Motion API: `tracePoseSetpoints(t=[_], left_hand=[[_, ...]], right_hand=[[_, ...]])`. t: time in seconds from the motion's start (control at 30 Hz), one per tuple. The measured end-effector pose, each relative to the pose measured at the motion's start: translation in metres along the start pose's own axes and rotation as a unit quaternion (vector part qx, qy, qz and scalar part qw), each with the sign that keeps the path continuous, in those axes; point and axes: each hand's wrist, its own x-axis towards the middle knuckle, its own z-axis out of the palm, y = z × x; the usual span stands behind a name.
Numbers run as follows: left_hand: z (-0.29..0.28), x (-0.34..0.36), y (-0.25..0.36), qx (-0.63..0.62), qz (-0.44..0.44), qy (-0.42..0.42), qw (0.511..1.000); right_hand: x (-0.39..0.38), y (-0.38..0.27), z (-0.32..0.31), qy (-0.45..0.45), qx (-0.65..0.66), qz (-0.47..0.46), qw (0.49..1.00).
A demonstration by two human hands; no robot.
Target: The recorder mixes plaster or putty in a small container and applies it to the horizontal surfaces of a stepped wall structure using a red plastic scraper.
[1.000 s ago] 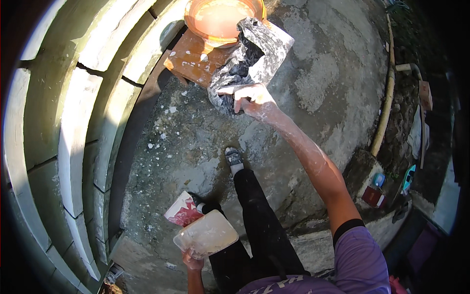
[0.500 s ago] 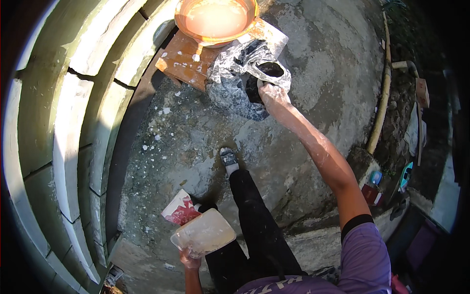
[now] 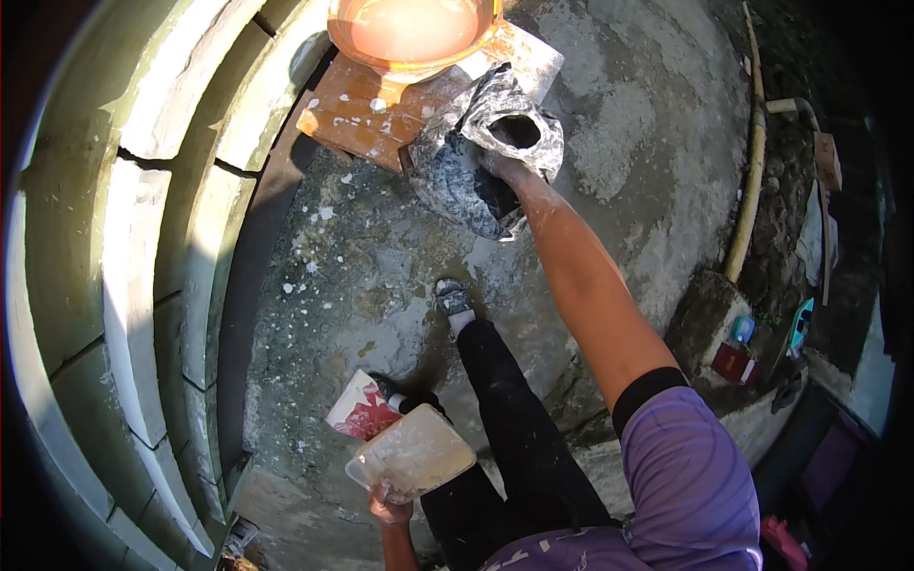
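Observation:
My left hand (image 3: 388,502) grips a pale, powder-smeared rectangular plastic container (image 3: 419,447) low in the view. A red and white packet (image 3: 360,407) shows just beyond it; whether it rests on anything is unclear. My right hand (image 3: 500,169) reaches into a crumpled dark plastic bag (image 3: 438,181) coated with white powder, its fingers hidden inside. The bag leans at the front of a stained wooden board (image 3: 347,109), which bears an orange basin (image 3: 415,29) of cloudy pinkish liquid.
Tall pale slabs (image 3: 138,285) line the left. Grey concrete ground (image 3: 609,238) is spattered white. At the right lie a pipe (image 3: 741,238), a brick-like block (image 3: 826,157), a dark red box (image 3: 733,364) and small blue items (image 3: 744,330). My feet stand below the bag.
My right hand has gone from the bag's near edge down into it, and the bag has opened up and shifted right. My left hand holds the container much as before.

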Motion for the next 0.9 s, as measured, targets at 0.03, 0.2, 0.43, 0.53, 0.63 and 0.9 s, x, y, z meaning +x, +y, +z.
tracePoseSetpoints(t=[0.03,0.2,0.43,0.53,0.63,0.9], left_hand=[[0.001,0.001,0.002,0.000,0.000,0.001,1.000],[0.005,0.001,0.013,-0.169,-0.130,0.002,0.977],[-0.003,0.002,0.016,-0.154,-0.139,0.020,0.978],[-0.005,0.004,0.015,-0.164,-0.135,-0.013,0.977],[-0.001,0.005,0.013,-0.147,-0.130,0.025,0.980],[0.007,0.009,0.009,0.233,0.112,0.009,0.966]], right_hand=[[0.002,0.000,0.002,0.002,0.002,0.003,1.000],[0.009,0.005,0.016,0.009,0.009,0.017,1.000],[0.002,0.008,0.024,-0.003,0.031,0.015,0.999],[-0.012,0.013,0.021,-0.029,0.064,0.000,0.998],[-0.024,0.016,0.020,-0.060,0.103,-0.012,0.993],[-0.034,-0.010,0.042,-0.034,0.078,0.005,0.996]])
